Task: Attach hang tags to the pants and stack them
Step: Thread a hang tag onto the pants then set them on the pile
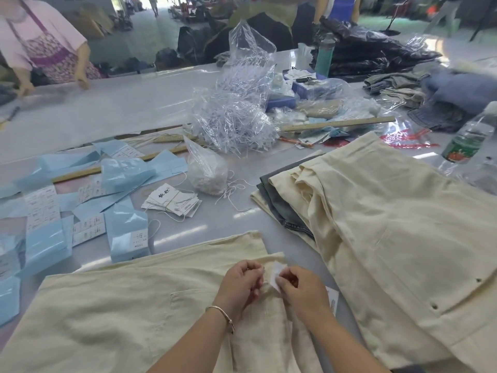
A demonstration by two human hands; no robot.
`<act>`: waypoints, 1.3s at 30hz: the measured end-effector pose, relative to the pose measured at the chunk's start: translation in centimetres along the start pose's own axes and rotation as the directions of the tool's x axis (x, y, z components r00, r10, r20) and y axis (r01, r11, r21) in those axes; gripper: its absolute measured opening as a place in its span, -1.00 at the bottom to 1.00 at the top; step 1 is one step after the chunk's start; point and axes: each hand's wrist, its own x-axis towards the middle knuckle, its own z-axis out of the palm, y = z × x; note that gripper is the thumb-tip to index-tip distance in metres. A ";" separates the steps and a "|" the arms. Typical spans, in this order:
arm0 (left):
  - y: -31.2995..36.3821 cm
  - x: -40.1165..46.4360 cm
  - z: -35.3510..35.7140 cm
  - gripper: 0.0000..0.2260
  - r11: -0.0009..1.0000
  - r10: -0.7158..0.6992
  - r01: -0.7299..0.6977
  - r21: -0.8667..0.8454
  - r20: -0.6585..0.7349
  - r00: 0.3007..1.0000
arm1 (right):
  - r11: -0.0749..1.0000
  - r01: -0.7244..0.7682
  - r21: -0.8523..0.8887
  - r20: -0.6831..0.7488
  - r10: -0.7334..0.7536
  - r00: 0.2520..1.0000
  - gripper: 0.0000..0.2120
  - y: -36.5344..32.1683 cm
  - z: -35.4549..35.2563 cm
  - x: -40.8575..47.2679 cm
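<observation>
A long grey table (113, 111) in a large work hall is seen from the head camera, with other people standing at its far edge. Across the middle of the table a heap of clear plastic bags (236, 111) full of thin white fasteners is piled, and two wooden sticks (338, 123) lie beside and under it. A smaller clear bag of white strings (207, 170) stands in front of the heap, with loose strings trailing from it. To the left, light blue packets (126, 235) and printed label sheets (41, 205) are spread out. A bundle of white hang tags (172, 203) tied with string lies between the packets and the small bag. On the right a stack of cream pants (398, 238) is laid, with a grey pair (279, 200) showing under its near left edge. A clear water bottle (468, 141) stands at the far right, and a green bottle (325, 55) stands further back beside dark folded clothes (371, 55).

At the near edge a single pair of cream pants (134, 305) is spread flat. Its waistband end is lifted slightly between the two hands. The left hand (242, 281) is curled and pinches the cloth at the waistband; a thin bangle (220, 316) is worn on that wrist. The right hand (301, 289) pinches a small white tag (277, 273) held against the same spot, just beside the left fingers. A second white card (333, 300) shows from behind the right hand.
</observation>
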 end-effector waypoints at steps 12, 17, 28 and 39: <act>-0.3 0.6 0.8 -0.81 0.774 0.254 -0.253 0.580 0.081 0.964 | 0.982 0.012 -0.190 0.143 0.016 0.990 -0.82 -0.9 -0.3 2.6; 0.3 0.9 1.1 -0.78 0.792 0.229 -0.209 0.574 0.038 0.973 | 0.997 0.032 -0.073 0.142 -0.022 0.990 -0.76 -1.7 -0.7 3.0; 2.1 0.5 1.8 -0.83 0.806 0.315 -0.307 0.507 0.071 0.946 | 0.189 -0.651 0.735 0.558 0.377 0.739 -0.87 -4.0 -1.7 2.6; 2.7 0.2 2.0 -0.79 0.843 0.257 -0.260 0.471 0.072 0.964 | 0.331 -0.632 0.701 0.513 0.381 0.769 -0.90 -4.2 -2.0 2.8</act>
